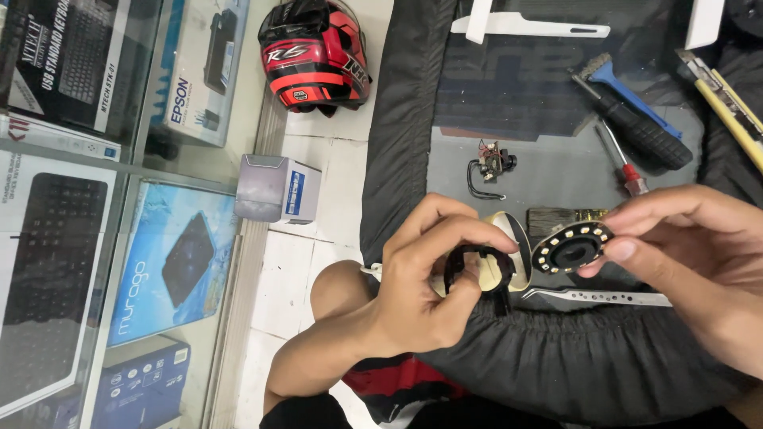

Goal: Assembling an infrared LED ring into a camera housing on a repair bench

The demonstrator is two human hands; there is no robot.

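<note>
The work in hand is judged to be the handling of a small camera-type assembly, its parts separated and held one in each hand above the dark cloth-covered worktop point(509, 171); the round LED ring board point(572, 248), black with a circle of pale square emitters around a dark centre, serves as the landmark here; the right hand point(683, 254) pinches that board by its right edge between thumb and fingertips, the face tilted toward the viewer; the left hand point(433, 278), just left of the board, is closed in a pinch on a black ring-shaped housing point(475, 270), thumb and forefinger curled over its top; a cream-coloured shell piece point(513, 250) shows between housing and board, and whether it touches either cannot be told; directly below the board a pair of metal tweezers point(596, 296) lies flat on the cloth; above and left of the board sits a small circuit module with a looped black wire point(489, 168); above and right of it lie a red-tipped screwdriver point(624, 167), a black-handled tool point(640, 127) and a blue-handled brush point(624, 87), with a yellow utility knife point(727, 99) farther right; well to the upper left, on the tiled floor, rests a red and black helmet point(314, 52); the step appears to be fitting or parting board and housing; the next move would call for squaring the board's face to the ring opening and keeping fingertips off the emitters.
</note>
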